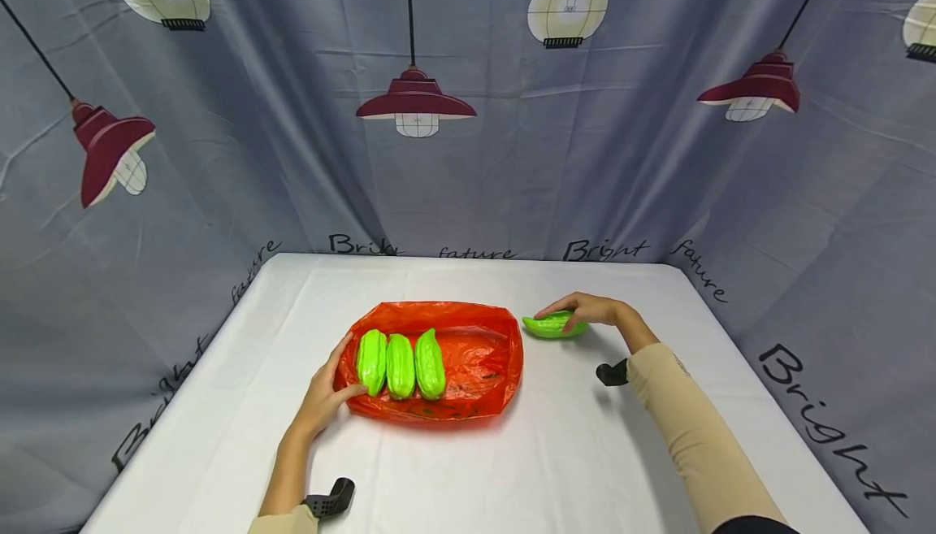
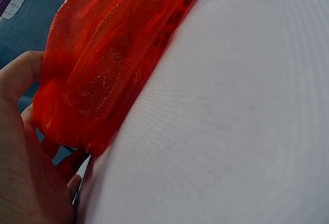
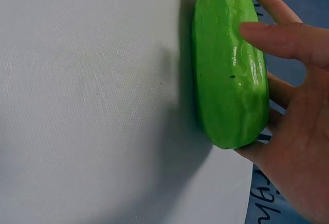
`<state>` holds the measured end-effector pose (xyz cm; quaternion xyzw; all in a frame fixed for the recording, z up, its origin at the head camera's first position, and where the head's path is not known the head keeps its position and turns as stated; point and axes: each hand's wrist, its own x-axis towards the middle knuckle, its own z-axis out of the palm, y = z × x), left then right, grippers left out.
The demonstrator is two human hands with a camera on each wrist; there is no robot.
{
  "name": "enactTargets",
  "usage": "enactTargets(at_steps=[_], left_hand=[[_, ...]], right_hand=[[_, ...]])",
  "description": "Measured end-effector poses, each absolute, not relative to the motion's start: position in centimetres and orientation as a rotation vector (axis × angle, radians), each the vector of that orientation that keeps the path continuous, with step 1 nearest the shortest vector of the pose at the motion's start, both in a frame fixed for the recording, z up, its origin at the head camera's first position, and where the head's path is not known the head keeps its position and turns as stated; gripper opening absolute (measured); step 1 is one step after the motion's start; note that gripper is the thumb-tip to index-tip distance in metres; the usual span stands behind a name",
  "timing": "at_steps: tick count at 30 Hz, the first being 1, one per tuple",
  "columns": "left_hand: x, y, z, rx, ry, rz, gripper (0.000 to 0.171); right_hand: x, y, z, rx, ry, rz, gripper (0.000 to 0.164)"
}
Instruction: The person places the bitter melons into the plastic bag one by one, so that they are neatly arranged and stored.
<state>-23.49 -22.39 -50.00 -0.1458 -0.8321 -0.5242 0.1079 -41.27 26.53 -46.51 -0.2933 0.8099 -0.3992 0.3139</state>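
Observation:
A red plastic bag lies spread with its mouth facing up. Side by side in its left half are three bright green bitter melons. My left hand holds the bag's left edge, its thumb near the front rim and its fingers along the outer side. In the left wrist view, the thin red plastic sits between thumb and fingers. Right of the bag, my right hand grips another bitter melon from above, thumb on one side and fingers on the other. Whether this melon touches the table cannot be told.
Everything stands on a white-covered table. Grey-blue curtain cloth printed with lamps and lettering surrounds its back and sides. A black wrist device sits at the left sleeve, and another at the right.

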Motion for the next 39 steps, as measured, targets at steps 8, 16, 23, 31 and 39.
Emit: enactTargets(at_steps=[8,16,23,31,39], left_hand=[[-23.5,-22.3,-50.0,-0.417,-2.451,-1.550,0.081],[-23.7,-22.2,-49.8,-0.412,-2.454,-1.563,0.081],[-23.7,-22.3,-49.9,-0.417,-2.457,-1.568,0.080],[-23.6,-22.3,-49.8,-0.419,-2.459,-1.558,0.081],[-23.4,-22.3,-49.7,-0.400,-2.468,-1.558,0.081]], right_hand=[[-40.8,26.7,-46.6,-0.773,2.202,-1.007,0.065],[-40.5,26.8,-46.7,-0.822,2.213,-1.022,0.073],[-40.1,26.5,-46.6,-0.824,2.311,-0.960,0.074],[-38.8,26.1,-46.8,-0.784,2.435,-1.036,0.073],[-37.3,25.5,-47.3,-0.851,2.519,-1.217,0.070]])
